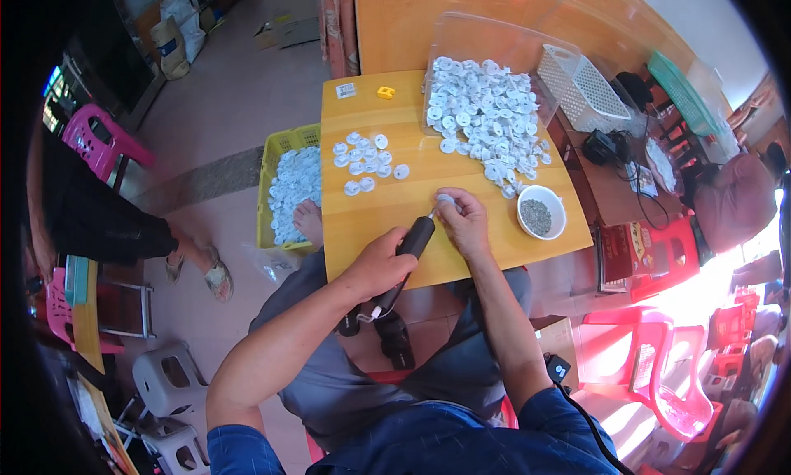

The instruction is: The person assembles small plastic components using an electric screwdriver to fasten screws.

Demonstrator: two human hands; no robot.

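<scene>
My left hand [381,265] is wrapped round a black electric screwdriver [418,234], its cable end toward my lap. The tip points up at a small white round plastic part [446,200], which my right hand [466,226] pinches above the wooden table [362,228]. Whether the tip touches the part is too small to tell. To the right of my right hand stands a white bowl [562,215] of small grey metal pieces [535,218], probably screws. A clear tray [511,30] lies tipped at the far side, with a heap of white round parts [486,112] spilling from it.
Several loose white discs [362,158] lie at the table's left, with a yellow clip-like piece [386,92] beyond. A yellow crate [268,170] of white parts stands left of the table. Right are a white basket [585,92] and pink chairs [643,364]. Another person [107,195] stands at left.
</scene>
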